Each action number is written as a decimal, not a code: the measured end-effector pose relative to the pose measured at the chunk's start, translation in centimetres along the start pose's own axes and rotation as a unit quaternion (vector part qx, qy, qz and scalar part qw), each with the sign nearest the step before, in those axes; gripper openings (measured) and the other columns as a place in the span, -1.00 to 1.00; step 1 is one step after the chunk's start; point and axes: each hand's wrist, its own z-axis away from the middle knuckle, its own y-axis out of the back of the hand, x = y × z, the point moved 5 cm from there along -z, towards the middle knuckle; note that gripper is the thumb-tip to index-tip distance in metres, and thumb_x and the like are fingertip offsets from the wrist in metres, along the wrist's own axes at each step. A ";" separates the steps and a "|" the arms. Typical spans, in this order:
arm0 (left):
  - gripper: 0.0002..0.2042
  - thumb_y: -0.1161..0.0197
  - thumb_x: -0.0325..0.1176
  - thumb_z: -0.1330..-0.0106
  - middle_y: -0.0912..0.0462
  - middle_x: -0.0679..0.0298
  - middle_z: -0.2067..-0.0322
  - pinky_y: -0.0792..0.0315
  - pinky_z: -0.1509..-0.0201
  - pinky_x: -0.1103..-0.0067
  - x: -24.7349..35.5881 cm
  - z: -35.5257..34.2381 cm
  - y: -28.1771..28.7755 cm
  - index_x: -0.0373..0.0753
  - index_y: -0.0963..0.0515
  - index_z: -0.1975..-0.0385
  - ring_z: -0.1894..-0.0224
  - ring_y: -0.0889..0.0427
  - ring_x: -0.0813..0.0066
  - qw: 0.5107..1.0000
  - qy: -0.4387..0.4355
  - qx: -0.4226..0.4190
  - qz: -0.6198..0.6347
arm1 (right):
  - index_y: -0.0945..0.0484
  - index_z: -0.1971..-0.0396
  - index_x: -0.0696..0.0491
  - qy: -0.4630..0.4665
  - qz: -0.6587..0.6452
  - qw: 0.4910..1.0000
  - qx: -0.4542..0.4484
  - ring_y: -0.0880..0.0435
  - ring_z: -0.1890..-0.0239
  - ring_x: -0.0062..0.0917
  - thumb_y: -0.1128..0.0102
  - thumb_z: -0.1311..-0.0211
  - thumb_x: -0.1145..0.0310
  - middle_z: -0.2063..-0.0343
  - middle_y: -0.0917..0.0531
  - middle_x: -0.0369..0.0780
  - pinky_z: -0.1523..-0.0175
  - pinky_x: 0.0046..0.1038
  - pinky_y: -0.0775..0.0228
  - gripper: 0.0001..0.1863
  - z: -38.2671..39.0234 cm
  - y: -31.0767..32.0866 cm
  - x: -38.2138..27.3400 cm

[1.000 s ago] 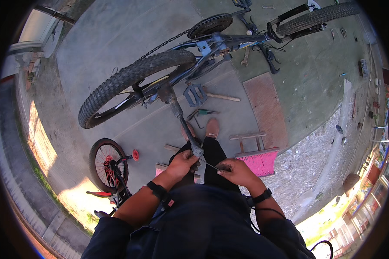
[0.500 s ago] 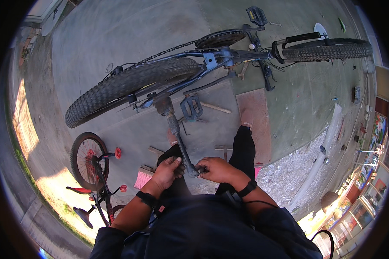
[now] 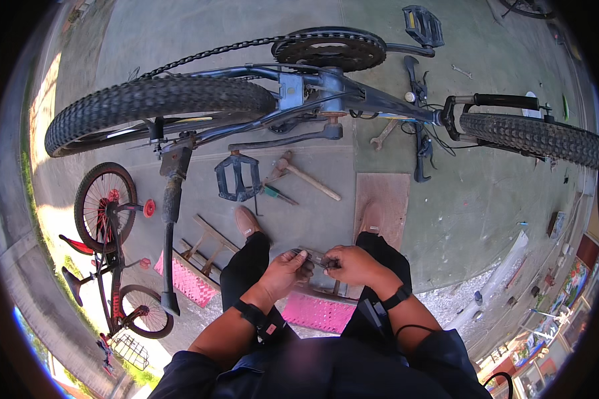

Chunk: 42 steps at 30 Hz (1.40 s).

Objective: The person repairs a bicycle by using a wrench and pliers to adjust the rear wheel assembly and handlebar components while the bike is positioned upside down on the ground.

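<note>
My left hand point(image 3: 290, 272) is closed in a pinch, its thumb against the fingers, in front of my body. Close beside it on the right, my right hand point(image 3: 354, 265) is closed with its fingertips on a small dark piece point(image 3: 327, 263), too small and covered to name. Whether the left fingers also hold something is hidden. Left of my hands, a kickstand point(image 3: 169, 233) sticks out from the blue bicycle frame point(image 3: 353, 93), its dark foot end apart from both hands. A pedal point(image 3: 238, 177) on its crank arm lies beyond my hands.
A hammer point(image 3: 313, 183), a green-handled tool point(image 3: 279, 194) and a wrench point(image 3: 382, 135) lie on the floor. The large rear tyre point(image 3: 160, 100) spans the left. Low stools with pink woven seats point(image 3: 319, 312) stand near my legs. A smaller red-black bicycle point(image 3: 113, 266) is at left.
Both hands were at the kickstand's foot end; now they are together away from it. The view has shifted, so the kickstand and stools appear further left.
</note>
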 end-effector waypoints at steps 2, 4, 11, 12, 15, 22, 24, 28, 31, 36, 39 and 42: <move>-0.81 -0.12 -0.23 -0.46 -0.65 0.23 0.42 -0.49 0.32 0.49 0.2 -2.2 1.1 -0.22 -0.52 0.25 0.42 -0.63 0.38 1.000 -0.018 0.007 -0.003 | -0.62 0.26 0.08 0.014 0.010 1.000 0.009 -0.64 0.24 -0.14 -0.29 -0.06 0.24 0.33 -0.66 -0.07 0.17 -0.24 -0.46 -0.72 -2.4 0.2 1.5; -0.81 -0.12 -0.22 -0.46 -0.65 0.23 0.43 -0.48 0.34 0.50 1.0 -4.1 2.9 -0.21 -0.52 0.25 0.42 -0.63 0.38 0.999 -0.045 0.016 0.010 | -0.62 0.26 0.09 0.021 0.018 1.000 0.006 -0.64 0.24 -0.13 -0.27 -0.06 0.24 0.33 -0.67 -0.06 0.16 -0.24 -0.46 -0.72 -5.1 0.1 2.5; -0.78 -0.09 -0.15 -0.47 -0.62 0.29 0.38 -0.44 0.26 0.51 3.2 -8.5 3.6 -0.18 -0.46 0.24 0.36 -0.58 0.46 0.991 -0.128 0.022 0.016 | -0.62 0.28 0.12 0.050 0.058 0.997 0.020 -0.64 0.29 -0.21 -0.29 -0.05 0.28 0.35 -0.66 -0.07 0.20 -0.31 -0.47 -0.73 -9.9 0.7 4.3; -0.78 -0.08 -0.15 -0.48 -0.62 0.30 0.38 -0.44 0.26 0.52 3.5 -8.9 3.4 -0.18 -0.46 0.24 0.37 -0.58 0.48 0.989 -0.143 0.020 0.013 | -0.62 0.28 0.11 0.062 0.070 0.995 0.024 -0.64 0.30 -0.21 -0.29 -0.05 0.29 0.36 -0.65 -0.07 0.21 -0.30 -0.46 -0.74 -10.3 1.2 4.0; -0.78 -0.06 -0.16 -0.49 -0.62 0.31 0.38 -0.43 0.28 0.55 4.6 -9.1 2.1 -0.18 -0.45 0.26 0.38 -0.58 0.50 0.984 -0.179 -0.001 0.001 | -0.61 0.29 0.11 0.099 0.092 0.990 0.047 -0.63 0.35 -0.20 -0.29 -0.03 0.30 0.39 -0.65 -0.08 0.25 -0.28 -0.45 -0.74 -10.9 2.2 3.5; -0.80 -0.03 -0.18 -0.50 -0.62 0.32 0.39 -0.40 0.32 0.58 5.3 -7.7 0.6 -0.17 -0.43 0.26 0.40 -0.57 0.54 0.962 -0.273 -0.008 -0.011 | -0.60 0.37 0.09 0.186 0.125 0.969 0.102 -0.62 0.36 -0.11 -0.26 0.00 0.27 0.43 -0.64 -0.03 0.27 -0.20 -0.44 -0.77 -10.4 2.6 1.6; -0.81 -0.03 -0.19 -0.51 -0.61 0.33 0.41 -0.40 0.33 0.58 4.9 -7.3 0.6 -0.16 -0.43 0.27 0.41 -0.57 0.54 0.957 -0.291 -0.017 -0.007 | -0.59 0.38 0.09 0.192 0.122 0.968 0.109 -0.62 0.37 -0.10 -0.27 0.00 0.27 0.44 -0.64 -0.03 0.28 -0.19 -0.44 -0.77 -9.7 2.2 1.2; -0.81 -0.03 -0.18 -0.51 -0.60 0.36 0.47 -0.39 0.36 0.60 3.9 -6.3 1.1 -0.15 -0.43 0.27 0.45 -0.56 0.56 0.950 -0.310 -0.021 -0.020 | -0.58 0.37 0.10 0.221 0.130 0.959 0.123 -0.61 0.39 -0.08 -0.28 0.01 0.30 0.47 -0.63 -0.02 0.29 -0.18 -0.43 -0.78 -7.9 0.7 0.6; -0.80 -0.04 -0.16 -0.50 -0.60 0.36 0.48 -0.38 0.38 0.62 2.9 -5.8 1.4 -0.14 -0.42 0.28 0.47 -0.56 0.57 0.946 -0.322 -0.027 -0.025 | -0.58 0.36 0.11 0.264 0.157 0.940 0.149 -0.61 0.41 -0.07 -0.30 0.01 0.34 0.48 -0.63 -0.03 0.30 -0.17 -0.42 -0.78 -6.2 -0.6 0.6; -0.78 -0.05 -0.13 -0.50 -0.60 0.35 0.47 -0.38 0.39 0.64 1.1 -4.7 2.0 -0.15 -0.41 0.27 0.46 -0.57 0.57 0.938 -0.340 -0.045 -0.052 | -0.58 0.21 0.14 0.240 0.175 0.946 0.133 -0.67 0.34 -0.16 -0.31 -0.05 0.39 0.39 -0.67 -0.03 0.22 -0.25 -0.49 -0.72 -4.2 -2.6 0.5; -0.77 -0.05 -0.12 -0.49 -0.60 0.35 0.46 -0.39 0.39 0.63 0.3 -4.3 2.6 -0.15 -0.41 0.26 0.45 -0.57 0.56 0.933 -0.352 -0.044 -0.067 | -0.59 0.13 0.16 0.228 0.170 0.949 0.138 -0.70 0.33 -0.28 -0.30 -0.12 0.41 0.37 -0.69 -0.04 0.20 -0.33 -0.52 -0.70 -3.2 -3.8 0.5; -0.77 -0.05 -0.11 -0.49 -0.60 0.35 0.44 -0.40 0.37 0.62 -0.2 -3.8 2.9 -0.15 -0.42 0.24 0.44 -0.57 0.56 0.930 -0.361 -0.032 -0.067 | -0.58 0.12 0.17 0.234 0.158 0.948 0.148 -0.69 0.37 -0.40 -0.28 -0.17 0.43 0.41 -0.69 -0.09 0.22 -0.39 -0.52 -0.73 -2.6 -4.8 1.4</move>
